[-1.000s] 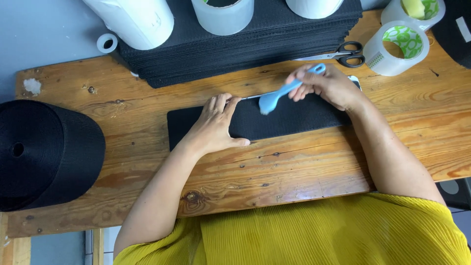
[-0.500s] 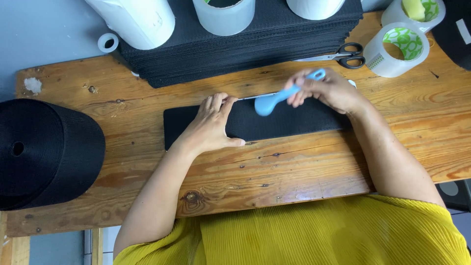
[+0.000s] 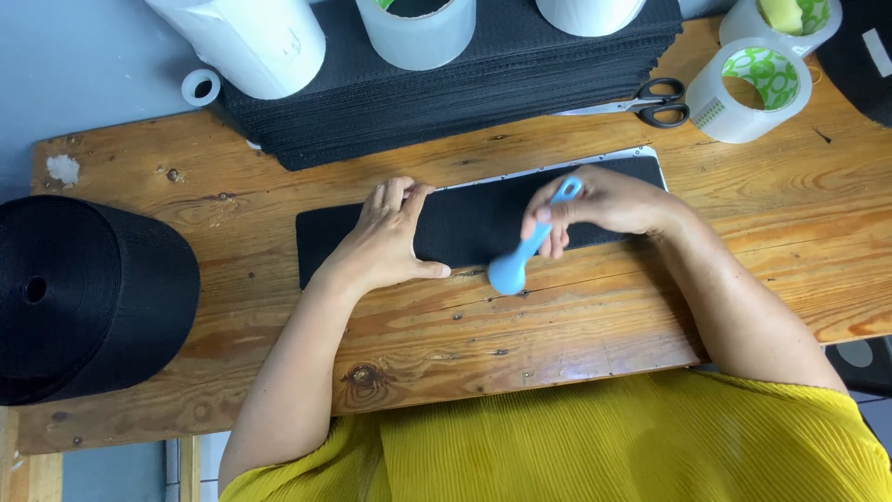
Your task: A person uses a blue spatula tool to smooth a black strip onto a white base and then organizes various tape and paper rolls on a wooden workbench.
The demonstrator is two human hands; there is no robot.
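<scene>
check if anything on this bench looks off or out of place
Nothing looks spilled or broken. The black strip lies flat under the left hand, with the right hand holding a blue tool over its near edge. One small oddity: a white patch mars the wooden table at its far left corner.

Beyond the fingers (image 3: 395,200) of the left hand (image 3: 386,244), a stack of black sheets (image 3: 465,84) walls off the far side, with white rolls (image 3: 251,37) on top. Scissors (image 3: 650,100) and a tape roll (image 3: 748,88) crowd the far right past the right hand (image 3: 604,204). A big black webbing roll (image 3: 84,297) blocks the left. Nearside of both hands, bare table (image 3: 520,344) lies open.
</scene>
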